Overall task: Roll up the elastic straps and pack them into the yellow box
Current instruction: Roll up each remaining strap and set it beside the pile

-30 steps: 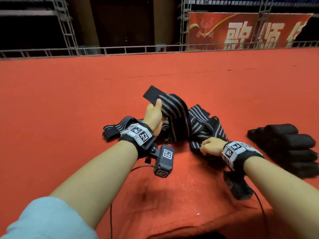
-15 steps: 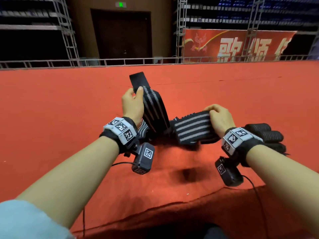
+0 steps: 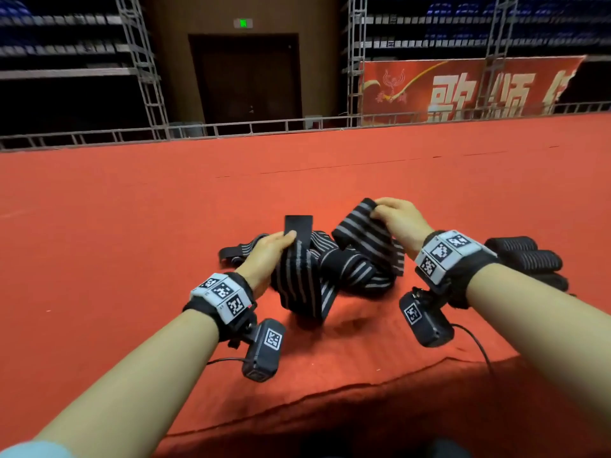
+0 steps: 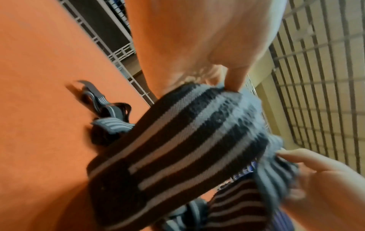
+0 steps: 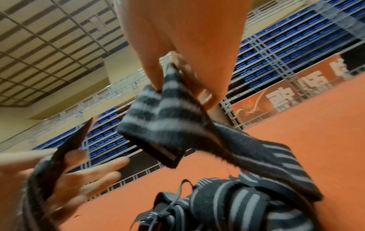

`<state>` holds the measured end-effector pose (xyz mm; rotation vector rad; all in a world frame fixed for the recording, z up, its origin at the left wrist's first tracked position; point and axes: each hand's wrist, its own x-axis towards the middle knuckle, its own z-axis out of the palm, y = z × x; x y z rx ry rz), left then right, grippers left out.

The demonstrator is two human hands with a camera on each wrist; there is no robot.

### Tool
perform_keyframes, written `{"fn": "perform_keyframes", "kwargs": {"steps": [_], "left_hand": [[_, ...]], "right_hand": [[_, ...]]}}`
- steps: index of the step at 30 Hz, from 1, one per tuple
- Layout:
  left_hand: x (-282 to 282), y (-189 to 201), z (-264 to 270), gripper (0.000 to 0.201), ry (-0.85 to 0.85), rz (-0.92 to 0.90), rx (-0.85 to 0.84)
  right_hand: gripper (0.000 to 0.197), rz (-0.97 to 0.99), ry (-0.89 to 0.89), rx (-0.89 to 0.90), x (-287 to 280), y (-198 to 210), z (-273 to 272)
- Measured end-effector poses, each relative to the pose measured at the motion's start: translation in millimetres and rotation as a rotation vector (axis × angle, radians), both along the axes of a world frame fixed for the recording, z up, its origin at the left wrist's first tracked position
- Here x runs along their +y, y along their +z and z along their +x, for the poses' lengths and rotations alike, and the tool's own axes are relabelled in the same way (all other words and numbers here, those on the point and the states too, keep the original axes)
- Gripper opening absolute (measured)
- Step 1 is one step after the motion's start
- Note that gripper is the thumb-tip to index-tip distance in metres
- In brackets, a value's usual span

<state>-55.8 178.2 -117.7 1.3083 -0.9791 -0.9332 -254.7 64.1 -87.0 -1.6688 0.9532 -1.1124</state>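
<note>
A black elastic strap with grey stripes (image 3: 297, 276) hangs between my two hands above the red carpet. My left hand (image 3: 281, 241) grips it just below its plain black end tab (image 3: 298, 226). My right hand (image 3: 380, 206) pinches a folded part of the same strap (image 3: 360, 234) higher up on the right. In the left wrist view the thumb presses on the striped strap (image 4: 187, 148). The right wrist view shows my fingers (image 5: 156, 73) pinching the strap (image 5: 162, 118). More loose straps (image 3: 350, 269) lie tangled below. The yellow box is out of view.
Several rolled-up black straps (image 3: 525, 256) lie stacked on the carpet just right of my right wrist. The red carpet (image 3: 132, 226) stretches wide to the left and far side, ending at a metal rail (image 3: 231, 128). Its near edge (image 3: 330, 398) drops off close to me.
My right hand lifted a stretch of the strap out of the pile and rose up and away. My left hand came down lower with the tab end.
</note>
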Motion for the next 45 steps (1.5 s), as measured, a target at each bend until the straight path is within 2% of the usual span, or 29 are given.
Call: {"fn": "perform_keyframes", "kwargs": {"steps": [2, 4, 6, 9, 12, 14, 16, 18, 22, 26, 29, 32, 34, 36, 37, 40, 42, 43, 45], "left_hand": [[-1, 6, -10, 0.024, -0.183, 0.007, 0.128], [-7, 15, -20, 0.025, -0.244, -0.003, 0.221], [-11, 20, -26, 0.026, -0.223, -0.027, 0.284], [-17, 21, -26, 0.028, -0.143, -0.032, 0.267], [-21, 28, -19, 0.027, -0.045, -0.090, 0.284], [-23, 39, -9, 0.026, 0.011, -0.153, 0.352], [-23, 50, 3, 0.024, 0.047, -0.216, 0.366], [-26, 53, 15, 0.023, 0.104, -0.273, 0.369], [-28, 47, 30, 0.022, 0.262, -0.311, 0.423], [-33, 43, 52, 0.018, 0.495, -0.308, 0.482], [-39, 50, 67, 0.011, 0.554, -0.332, 0.502], [-45, 55, 60, 0.020, 0.517, -0.352, 0.463], [-49, 52, 58, 0.021, 0.505, -0.328, 0.440], [-52, 47, 58, 0.021, 0.494, -0.293, 0.429], [-53, 45, 59, 0.022, 0.493, -0.280, 0.420], [-53, 43, 55, 0.024, 0.475, -0.280, 0.388], [-53, 47, 56, 0.025, 0.486, -0.300, 0.375], [-54, 49, 59, 0.025, 0.503, -0.307, 0.360], [-54, 52, 63, 0.028, 0.523, -0.308, 0.308]], "right_hand": [[0.017, -0.064, 0.141, 0.054, 13, 7, 16], [0.016, -0.159, 0.192, 0.119, 19, 7, 29], [0.011, -0.193, 0.232, 0.164, 23, 1, 33], [0.019, -0.174, 0.278, 0.233, 28, -4, 25], [0.019, -0.296, 0.149, 0.488, 26, -10, 11], [0.014, -0.279, 0.099, 0.697, 22, -25, 3], [0.014, -0.294, 0.029, 0.989, 14, -48, -5], [0.017, -0.276, -0.085, 1.148, 6, -69, -17], [0.010, -0.092, -0.228, 1.047, -11, -78, -37], [0.029, -0.124, -0.263, 0.965, -25, -44, -53], [0.049, -0.187, -0.255, 1.105, -32, -33, -59], [0.059, -0.215, -0.220, 1.240, -25, -44, -54], [0.052, -0.192, -0.113, 1.286, -19, -59, -54], [0.037, -0.138, 0.023, 1.253, -17, -74, -60], [0.035, -0.121, 0.070, 1.215, -17, -79, -63], [0.040, -0.094, 0.082, 1.217, -16, -95, -74], [0.025, -0.017, 0.053, 1.267, -18, -107, -85], [0.017, 0.034, 0.045, 1.233, -21, -111, -91], [0.023, 0.124, 0.010, 0.950, -29, -108, -102]]}}
